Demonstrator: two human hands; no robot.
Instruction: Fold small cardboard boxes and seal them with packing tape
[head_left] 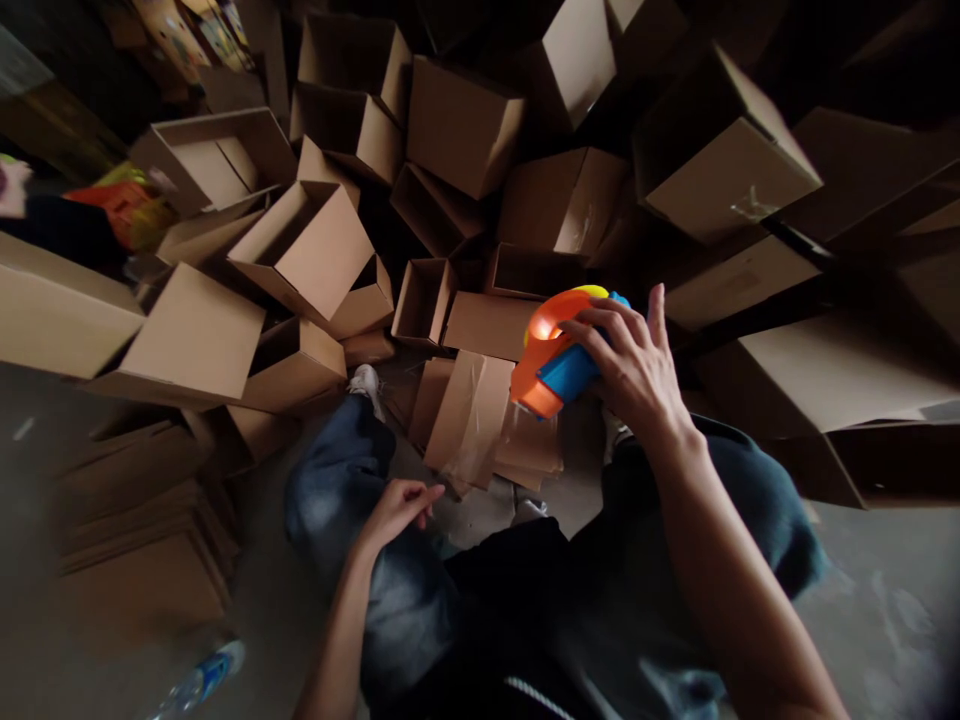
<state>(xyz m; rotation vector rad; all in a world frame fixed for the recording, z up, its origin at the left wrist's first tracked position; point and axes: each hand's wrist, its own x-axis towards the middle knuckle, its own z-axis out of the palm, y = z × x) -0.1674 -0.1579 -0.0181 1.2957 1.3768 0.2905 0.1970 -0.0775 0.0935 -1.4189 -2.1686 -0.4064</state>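
Note:
My right hand (pixel 634 365) is closed round an orange and blue tape dispenser (pixel 559 350), held in the air above my right knee. My left hand (pixel 397 510) rests on my left thigh with its fingers curled loosely; nothing shows in it. I sit with my legs in blue jeans spread apart. Between my feet lies a flattened cardboard box (pixel 472 415) with clear tape along it.
A big heap of assembled open cardboard boxes (pixel 315 240) fills the floor ahead and to both sides. Flat cardboard sheets are stacked (pixel 142 530) at my left. A plastic water bottle (pixel 199 680) lies on the concrete floor at the lower left.

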